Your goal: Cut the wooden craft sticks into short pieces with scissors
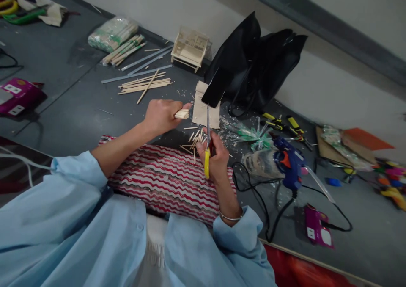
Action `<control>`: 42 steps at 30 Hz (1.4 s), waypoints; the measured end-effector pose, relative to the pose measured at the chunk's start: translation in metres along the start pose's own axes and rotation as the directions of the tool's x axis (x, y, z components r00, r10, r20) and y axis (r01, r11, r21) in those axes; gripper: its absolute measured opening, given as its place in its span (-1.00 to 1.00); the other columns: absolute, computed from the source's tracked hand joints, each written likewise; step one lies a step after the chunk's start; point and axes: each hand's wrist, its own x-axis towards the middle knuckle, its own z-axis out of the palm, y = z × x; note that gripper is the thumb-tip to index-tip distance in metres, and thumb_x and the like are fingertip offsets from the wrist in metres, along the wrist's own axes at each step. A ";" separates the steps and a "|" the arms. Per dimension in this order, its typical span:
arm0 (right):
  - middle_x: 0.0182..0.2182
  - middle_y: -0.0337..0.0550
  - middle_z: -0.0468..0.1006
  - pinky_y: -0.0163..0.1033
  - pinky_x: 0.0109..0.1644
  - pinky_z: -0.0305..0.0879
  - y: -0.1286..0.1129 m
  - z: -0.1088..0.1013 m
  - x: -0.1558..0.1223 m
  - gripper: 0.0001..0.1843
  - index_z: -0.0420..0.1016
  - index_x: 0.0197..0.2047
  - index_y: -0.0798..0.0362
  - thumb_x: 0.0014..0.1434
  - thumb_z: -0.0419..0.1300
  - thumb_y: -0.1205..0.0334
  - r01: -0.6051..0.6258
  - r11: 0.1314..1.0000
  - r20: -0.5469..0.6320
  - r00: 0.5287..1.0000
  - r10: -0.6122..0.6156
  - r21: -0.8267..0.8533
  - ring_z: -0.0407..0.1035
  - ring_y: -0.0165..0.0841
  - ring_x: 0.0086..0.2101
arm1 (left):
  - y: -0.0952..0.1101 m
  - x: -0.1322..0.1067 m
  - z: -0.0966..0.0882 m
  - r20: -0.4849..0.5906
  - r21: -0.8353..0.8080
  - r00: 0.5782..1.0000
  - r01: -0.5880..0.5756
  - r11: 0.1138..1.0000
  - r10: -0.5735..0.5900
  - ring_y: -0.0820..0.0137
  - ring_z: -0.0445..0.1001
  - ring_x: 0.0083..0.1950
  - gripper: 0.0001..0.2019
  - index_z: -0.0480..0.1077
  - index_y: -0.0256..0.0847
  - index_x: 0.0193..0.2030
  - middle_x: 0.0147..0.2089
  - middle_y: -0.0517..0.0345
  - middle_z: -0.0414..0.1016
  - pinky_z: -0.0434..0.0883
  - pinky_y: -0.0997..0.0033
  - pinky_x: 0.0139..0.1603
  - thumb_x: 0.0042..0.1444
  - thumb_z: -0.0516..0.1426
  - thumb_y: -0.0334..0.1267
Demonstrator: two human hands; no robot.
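My left hand (161, 115) is closed round a small bundle of short wooden sticks (182, 114), held above the grey floor. My right hand (214, 155) grips yellow-handled scissors (207, 145), blades pointing up and away, just right of the bundle. Below the hands lies a scatter of cut stick pieces (194, 139) at the edge of a red-and-white striped cloth (165, 179). Both arms wear light blue sleeves.
Long wooden sticks (144, 85) and packets of sticks (114, 35) lie further off, beside a small stick-built model (190, 48). A black bag (253, 67), a blue glue gun (290, 164) with its cable, pliers (285, 126) and a magenta power strip (317, 232) are on the right.
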 end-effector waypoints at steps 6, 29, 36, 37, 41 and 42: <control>-0.10 -0.05 0.58 -0.11 0.08 0.39 -0.001 0.001 -0.002 -0.48 0.42 0.22 0.00 0.21 0.19 0.07 0.133 0.988 0.031 0.991 -0.131 -0.076 0.45 -0.23 -0.08 | 0.005 -0.003 0.001 -0.007 0.025 1.000 -0.018 1.000 0.018 0.49 0.14 -0.59 -0.60 0.34 -0.21 -0.63 -0.68 0.23 0.14 0.00 0.43 -0.47 0.15 0.16 -0.04; -0.27 -0.14 0.57 -0.22 -0.13 0.37 0.008 0.011 0.000 -0.52 0.46 0.17 -0.01 0.22 0.20 0.05 0.094 0.990 0.067 0.994 -0.087 -0.103 0.41 -0.32 -0.30 | 0.015 -0.002 -0.006 0.356 0.508 0.923 -0.058 0.859 -0.148 0.27 0.53 -0.34 -0.62 0.55 -0.27 -0.29 -0.37 -0.05 0.59 0.24 0.38 -0.38 0.27 0.00 -0.07; -0.30 -0.12 0.57 -0.20 -0.15 0.33 0.012 0.006 0.006 -0.48 0.50 0.13 0.06 0.18 0.18 -0.05 -0.104 0.984 0.041 0.993 0.110 -0.142 0.39 -0.31 -0.33 | -0.022 0.018 -0.009 0.360 0.696 0.833 0.060 0.716 -0.420 0.10 0.57 -0.18 -0.45 0.53 -0.26 -0.19 -0.23 -0.16 0.60 0.31 0.31 -0.30 0.28 -0.07 0.17; -0.30 -0.11 0.57 -0.20 -0.15 0.32 0.012 0.005 0.006 -0.47 0.49 0.13 0.07 0.19 0.18 -0.05 -0.115 0.984 0.035 0.992 0.121 -0.138 0.38 -0.31 -0.34 | -0.026 0.019 -0.009 0.366 0.701 0.828 0.056 0.711 -0.425 0.09 0.57 -0.16 -0.45 0.52 -0.26 -0.18 -0.21 -0.16 0.60 0.31 0.31 -0.29 0.28 -0.07 0.17; -0.34 -0.13 0.56 -0.21 -0.17 0.31 0.011 0.004 0.007 -0.44 0.49 0.13 0.08 0.18 0.17 -0.07 -0.142 0.982 0.036 0.988 0.147 -0.124 0.36 -0.32 -0.37 | -0.032 0.019 -0.009 0.422 0.698 0.797 0.018 0.716 -0.432 0.10 0.55 -0.06 -0.51 0.47 -0.27 -0.06 -0.09 -0.14 0.57 0.32 0.33 -0.21 0.30 -0.04 0.12; -0.34 -0.13 0.56 -0.21 -0.17 0.31 0.011 0.004 0.007 -0.44 0.49 0.13 0.08 0.17 0.17 -0.08 -0.145 0.982 0.039 0.988 0.151 -0.119 0.36 -0.32 -0.37 | -0.034 0.019 -0.009 0.433 0.697 0.791 0.010 0.717 -0.432 0.10 0.55 -0.04 -0.51 0.45 -0.28 -0.03 -0.07 -0.15 0.56 0.32 0.33 -0.19 0.29 -0.03 0.12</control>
